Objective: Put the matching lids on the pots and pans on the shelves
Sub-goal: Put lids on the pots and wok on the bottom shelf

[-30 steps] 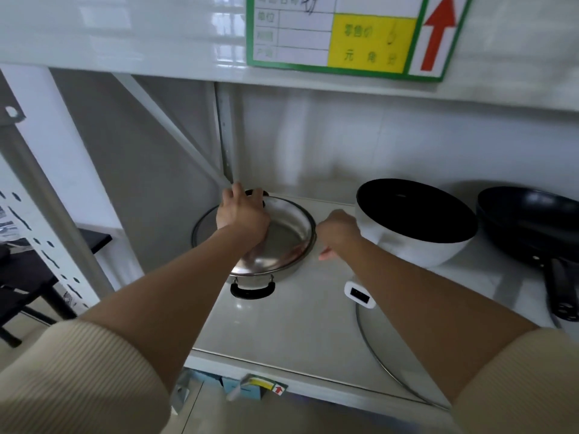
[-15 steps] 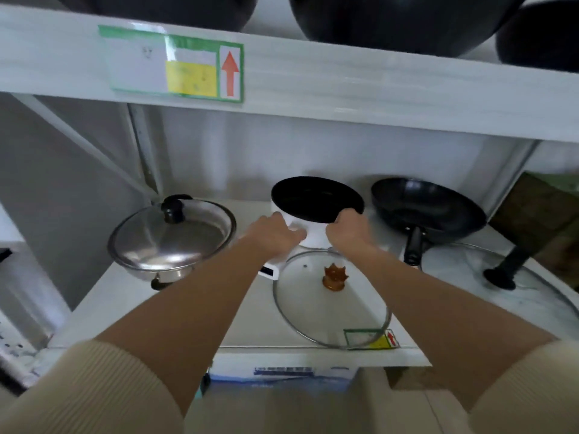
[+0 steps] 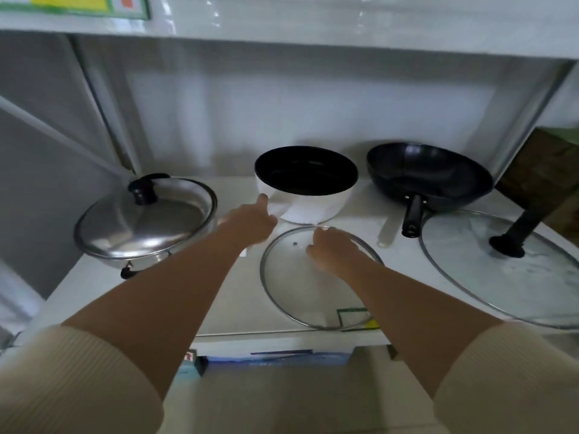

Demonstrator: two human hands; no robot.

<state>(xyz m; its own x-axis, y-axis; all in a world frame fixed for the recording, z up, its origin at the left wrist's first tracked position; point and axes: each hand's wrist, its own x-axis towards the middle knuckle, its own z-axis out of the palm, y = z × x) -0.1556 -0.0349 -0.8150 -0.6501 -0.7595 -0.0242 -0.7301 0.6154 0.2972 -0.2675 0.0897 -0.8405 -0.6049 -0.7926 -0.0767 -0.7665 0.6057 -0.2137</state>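
Currently we count three pans and three lids on the shelf (image 3: 163, 308). Our left hand (image 3: 247, 225) touches the white pot (image 3: 313, 208) with relaxed fingers; our right hand (image 3: 336, 250) grasps the glass lid (image 3: 291, 292) at its centre.

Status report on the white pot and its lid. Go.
Left hand open, touching the white pot. Right hand on the small glass lid, grip unclear. Pot uncovered, lid flat on the shelf. Nothing blocking.

Head camera, close, looking forward-down onto shelf (image 3: 156, 308).
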